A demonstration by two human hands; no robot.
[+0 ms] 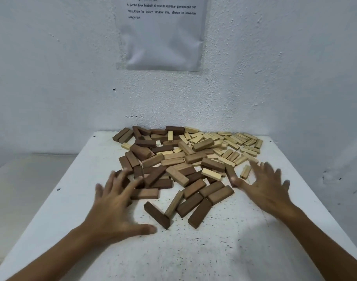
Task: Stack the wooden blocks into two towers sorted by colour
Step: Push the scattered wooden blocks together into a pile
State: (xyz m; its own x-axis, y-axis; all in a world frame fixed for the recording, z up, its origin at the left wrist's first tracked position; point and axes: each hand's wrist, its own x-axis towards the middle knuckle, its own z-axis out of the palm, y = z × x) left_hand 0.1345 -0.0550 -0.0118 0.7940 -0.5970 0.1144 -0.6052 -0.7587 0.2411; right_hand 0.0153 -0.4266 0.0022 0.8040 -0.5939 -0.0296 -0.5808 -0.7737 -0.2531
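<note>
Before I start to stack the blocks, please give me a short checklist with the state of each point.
1. Left hand free, fingers spread: ok.
2. Right hand free, fingers spread: ok.
3. Blocks sorted by colour: not ok; dark blocks and pale blocks partly mixed in one pile.
4. Any tower begun: not ok, none stands.
5. Bare table in front for towers: ok.
6. Table steady: cannot tell.
</note>
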